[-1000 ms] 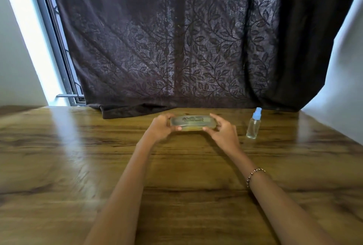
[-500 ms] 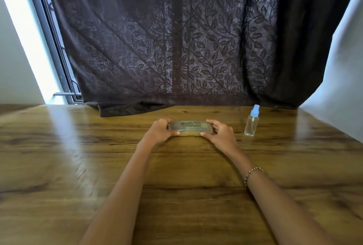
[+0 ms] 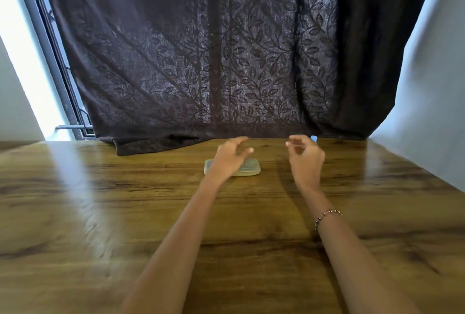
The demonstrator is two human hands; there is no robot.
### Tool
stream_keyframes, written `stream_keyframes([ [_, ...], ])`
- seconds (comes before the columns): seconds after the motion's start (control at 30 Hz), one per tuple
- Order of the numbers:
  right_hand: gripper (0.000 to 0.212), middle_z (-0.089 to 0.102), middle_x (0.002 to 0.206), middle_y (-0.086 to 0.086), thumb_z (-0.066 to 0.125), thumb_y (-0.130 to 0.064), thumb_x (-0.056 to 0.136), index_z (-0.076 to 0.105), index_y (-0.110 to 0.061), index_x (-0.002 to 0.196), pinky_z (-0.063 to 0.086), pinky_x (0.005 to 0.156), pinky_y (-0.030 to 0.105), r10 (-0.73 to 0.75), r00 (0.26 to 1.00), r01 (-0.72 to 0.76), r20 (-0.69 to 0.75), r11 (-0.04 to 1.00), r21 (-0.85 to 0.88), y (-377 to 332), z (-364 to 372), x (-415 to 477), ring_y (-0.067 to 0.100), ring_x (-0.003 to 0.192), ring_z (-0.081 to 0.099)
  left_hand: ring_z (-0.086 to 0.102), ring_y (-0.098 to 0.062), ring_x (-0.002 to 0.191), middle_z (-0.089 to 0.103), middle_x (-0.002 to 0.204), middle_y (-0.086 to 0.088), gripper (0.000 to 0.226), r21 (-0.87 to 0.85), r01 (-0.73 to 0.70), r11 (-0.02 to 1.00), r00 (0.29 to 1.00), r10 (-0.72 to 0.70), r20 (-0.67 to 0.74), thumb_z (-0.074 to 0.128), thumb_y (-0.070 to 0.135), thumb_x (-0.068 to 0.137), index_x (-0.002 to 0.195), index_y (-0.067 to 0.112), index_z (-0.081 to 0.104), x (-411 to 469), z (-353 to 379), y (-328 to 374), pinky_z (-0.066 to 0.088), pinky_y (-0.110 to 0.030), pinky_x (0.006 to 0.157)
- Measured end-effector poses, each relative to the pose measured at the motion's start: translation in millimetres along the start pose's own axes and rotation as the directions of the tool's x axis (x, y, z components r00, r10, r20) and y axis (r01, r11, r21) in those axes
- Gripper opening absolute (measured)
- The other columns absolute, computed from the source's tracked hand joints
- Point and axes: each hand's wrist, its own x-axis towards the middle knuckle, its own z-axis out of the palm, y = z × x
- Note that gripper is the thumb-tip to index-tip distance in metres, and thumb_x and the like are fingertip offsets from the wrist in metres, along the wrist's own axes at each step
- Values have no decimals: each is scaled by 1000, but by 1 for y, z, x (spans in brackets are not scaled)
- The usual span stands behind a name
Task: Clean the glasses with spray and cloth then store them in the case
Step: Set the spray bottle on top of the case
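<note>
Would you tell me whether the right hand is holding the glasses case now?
No, the right hand hovers empty beside the case, which lies on the table.

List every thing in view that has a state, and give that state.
Case: shut, lying flat on the table.
Left hand: over the case, fingers loosely curled, holding nothing.
Right hand: raised, fingers loosely curled, holding nothing.
Spray bottle: mostly hidden behind the right hand, only its blue top shows.
Curtain: drawn, hem lying on the table.
</note>
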Motion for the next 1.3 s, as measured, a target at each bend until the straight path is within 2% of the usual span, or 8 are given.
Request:
stream_keyframes([
  [0.13,13,59,89,3,70,-6,82,62,-7,92,49,71,26,-23,983,30,-185,999,34,6,-13,10,17,75,57,56,-13,115,59,129,-5,40,-134,-20,991,1000,19,-11,58,19,92,131,11,52,14,36,26,40,-20,99],
  [0.23,26,56,93,5,76,-9,77,58,-6,95,46,74,25,36,970,-16,-241,996,84,17,-19,16,19,79,53,59,-12,111,62,125,-5,36,-209,-22,978,1000,21,-5,59,14,91,127,10,56,22,62,38,39,-14,91],
  [0.4,43,63,111,14,80,-16,76,63,-3,113,44,75,17,325,946,-325,-10,945,19,39,-25,24,24,94,60,59,-15,112,63,124,-7,34,-255,34,966,998,-21,53,59,7,90,124,6,58,33,94,46,40,-21,101],
  [0.47,41,67,109,13,78,-16,79,63,-4,115,42,59,7,414,905,-412,100,910,-39,44,-24,23,17,81,60,59,-15,112,64,123,-6,31,-232,31,972,999,-20,50,58,7,90,122,8,61,37,102,45,40,-22,102],
  [0.57,29,70,102,12,77,-17,80,67,-6,105,46,68,21,444,885,-444,141,895,-30,50,-23,22,16,82,60,59,-15,111,65,121,-5,28,-211,30,977,999,-20,48,59,10,90,118,10,64,41,112,45,40,-21,98],
  [0.9,19,70,102,7,68,-4,83,64,-18,96,42,61,18,398,867,-403,300,914,-47,47,-22,25,11,84,60,66,-15,97,72,106,-7,22,-288,57,956,997,-68,-28,68,8,82,104,7,71,42,109,39,49,-30,95],
  [1.07,28,71,100,4,76,-10,78,68,-11,104,53,86,34,333,839,-350,430,936,-43,22,-17,22,18,99,64,69,-23,91,72,98,-15,20,-346,88,934,996,-82,30,70,0,79,99,0,71,38,66,27,54,-36,89],
  [1.3,25,73,91,-7,82,-17,74,71,-22,97,54,85,29,151,784,-249,602,965,82,-37,13,0,5,90,66,70,-24,88,72,96,-15,18,-307,100,947,995,-89,48,70,-1,78,97,0,71,9,-21,1,56,-32,81],
])
